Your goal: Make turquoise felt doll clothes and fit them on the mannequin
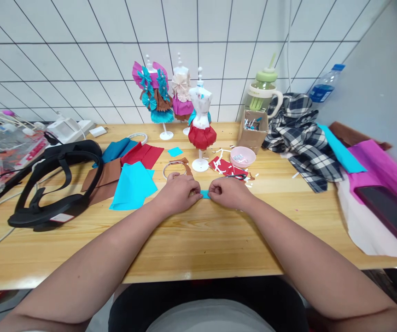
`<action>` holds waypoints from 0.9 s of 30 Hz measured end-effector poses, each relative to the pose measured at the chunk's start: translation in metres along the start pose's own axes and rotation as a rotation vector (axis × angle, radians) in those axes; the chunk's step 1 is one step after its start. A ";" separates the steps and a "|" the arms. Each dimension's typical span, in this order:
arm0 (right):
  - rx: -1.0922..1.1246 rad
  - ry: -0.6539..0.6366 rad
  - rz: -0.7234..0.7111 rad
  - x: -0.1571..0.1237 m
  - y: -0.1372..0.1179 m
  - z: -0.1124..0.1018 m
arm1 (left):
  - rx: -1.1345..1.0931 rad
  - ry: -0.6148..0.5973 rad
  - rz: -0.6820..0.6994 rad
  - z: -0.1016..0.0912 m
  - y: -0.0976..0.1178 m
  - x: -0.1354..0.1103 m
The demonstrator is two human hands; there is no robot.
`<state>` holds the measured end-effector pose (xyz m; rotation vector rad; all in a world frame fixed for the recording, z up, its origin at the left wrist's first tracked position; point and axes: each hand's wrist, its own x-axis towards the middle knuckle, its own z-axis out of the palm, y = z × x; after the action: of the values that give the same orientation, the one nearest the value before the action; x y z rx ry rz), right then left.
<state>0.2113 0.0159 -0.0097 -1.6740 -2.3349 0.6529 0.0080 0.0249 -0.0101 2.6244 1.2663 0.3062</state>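
Note:
Between my two hands, low over the wooden table [198, 249], is a small strip of turquoise crepe paper [205, 194]. My left hand [181, 191] pinches its left end, and my right hand [231, 191] pinches the right end. Just behind them a small white mannequin [201, 110] in a puffy red paper skirt [201, 136] stands upright on its round base. A ring of tape [166, 171] lies by my left hand. Partly hidden beyond my right hand are black-handled scissors [238, 175] and a red paper piece [222, 166] strewn with white scraps.
Two dressed mannequins [157, 94] stand by the tiled wall. Left lie turquoise paper sheets [132, 186] and a black headset [77, 198]. Right are a pink bowl [242, 158], a cardboard box [253, 133], a green-lidded jug [262, 94], plaid cloth [300, 133] and a phone [388, 216].

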 end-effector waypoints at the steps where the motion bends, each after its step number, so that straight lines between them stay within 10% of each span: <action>1: 0.003 -0.004 0.009 0.000 0.000 0.000 | -0.005 0.003 -0.004 0.000 0.000 0.000; 16: -0.045 -0.006 0.059 0.006 0.001 0.003 | 0.026 0.039 -0.142 0.000 0.011 -0.001; 27: 0.042 0.089 -0.389 -0.001 0.019 0.008 | -0.118 0.058 -0.279 0.004 0.001 0.001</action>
<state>0.2246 0.0185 -0.0259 -1.1547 -2.4615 0.5320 0.0106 0.0245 -0.0133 2.3191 1.5596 0.3968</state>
